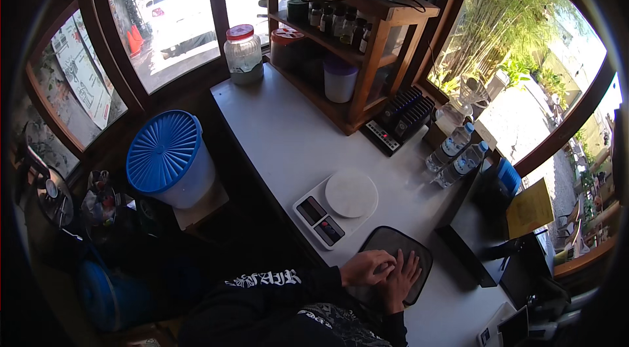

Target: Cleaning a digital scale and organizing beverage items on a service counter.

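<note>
Near the bottom centre, my left hand [367, 268] has its fingers curled, beside and partly over the back of my right hand; whether it holds anything cannot be told. My right hand [401, 279] lies with fingers spread on a dark rectangular mat or tray [393, 240] with rounded corners. Just up and left of it stands a white kitchen scale [314, 221] with a round platform [352, 193]. All rest on a white tabletop [265, 150]. My forearms are in black sleeves.
A wooden shelf [369, 64] with small bottles and tubs stands at the back, a red-lidded jar [244, 54] left of it. To the right are a pager charging dock [400, 121], two water bottles [461, 164] and a black box [462, 254]. A blue-lidded bucket [164, 150] stands left.
</note>
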A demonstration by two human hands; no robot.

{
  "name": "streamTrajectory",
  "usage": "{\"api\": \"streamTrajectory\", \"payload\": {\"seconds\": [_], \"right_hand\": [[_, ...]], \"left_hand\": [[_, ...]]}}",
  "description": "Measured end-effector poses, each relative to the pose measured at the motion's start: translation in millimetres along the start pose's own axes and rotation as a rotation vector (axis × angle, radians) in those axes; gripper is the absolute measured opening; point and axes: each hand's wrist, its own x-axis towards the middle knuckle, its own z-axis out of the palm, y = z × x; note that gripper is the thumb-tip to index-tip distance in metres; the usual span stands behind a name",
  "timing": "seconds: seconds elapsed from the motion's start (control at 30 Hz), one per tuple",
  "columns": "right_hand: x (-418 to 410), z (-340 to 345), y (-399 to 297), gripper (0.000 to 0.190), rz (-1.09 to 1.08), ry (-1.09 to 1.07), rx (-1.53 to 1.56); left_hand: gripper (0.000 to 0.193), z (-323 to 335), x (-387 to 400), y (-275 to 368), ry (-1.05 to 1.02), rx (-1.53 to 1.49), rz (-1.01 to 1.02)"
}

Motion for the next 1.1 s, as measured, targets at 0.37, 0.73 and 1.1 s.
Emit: {"api": "streamTrajectory", "payload": {"seconds": [0.37,0.73,1.1], "right_hand": [[81,20,-46,0.078,-0.157,0.001,-0.055],[112,8,-12,0.074,0.035,-0.006,-0.099],[64,-1,-26,0.071,-0.247,-0.065,-0.093]], "left_hand": [[0.018,-51,-39,-4,-0.049,-0.162,-0.022],[0.014,-76,-35,-5,0.008,-0.186,-0.096],[0.015,-78,-46,-8,-0.003,-0.177,-0.041]]}}
